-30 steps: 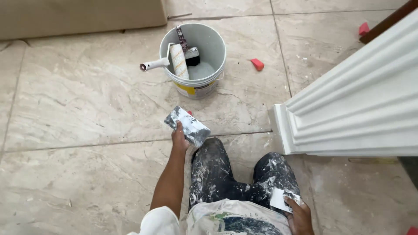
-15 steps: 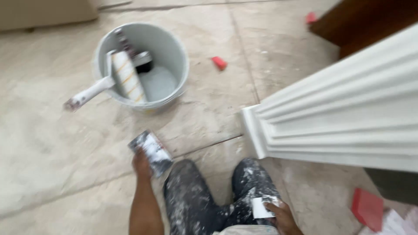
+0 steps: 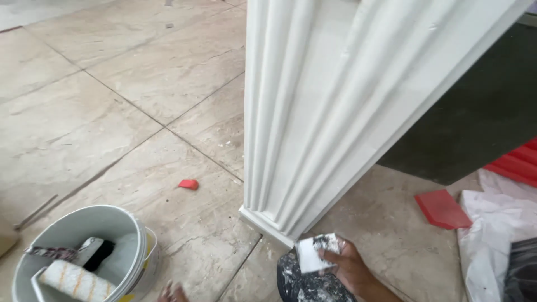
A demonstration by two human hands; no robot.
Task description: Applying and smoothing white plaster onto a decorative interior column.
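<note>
floor point(image 3: 112, 84): beige marble tiles | white fluted door frame point(image 3: 335, 100) | daylight

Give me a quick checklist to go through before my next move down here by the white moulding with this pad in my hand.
1. Right hand grips the small white pad: ok, fingers wrapped round it.
2. Pad close to the base of the white fluted moulding: ok, just below its foot, not touching.
3. Left hand in view: not ok, only fingertips show at the bottom edge; what it holds, cannot tell.
4. Bucket upright, roller inside: ok.
5. Floor near the moulding free of bits: not ok, a small red piece and a red flat piece lie there.
</note>
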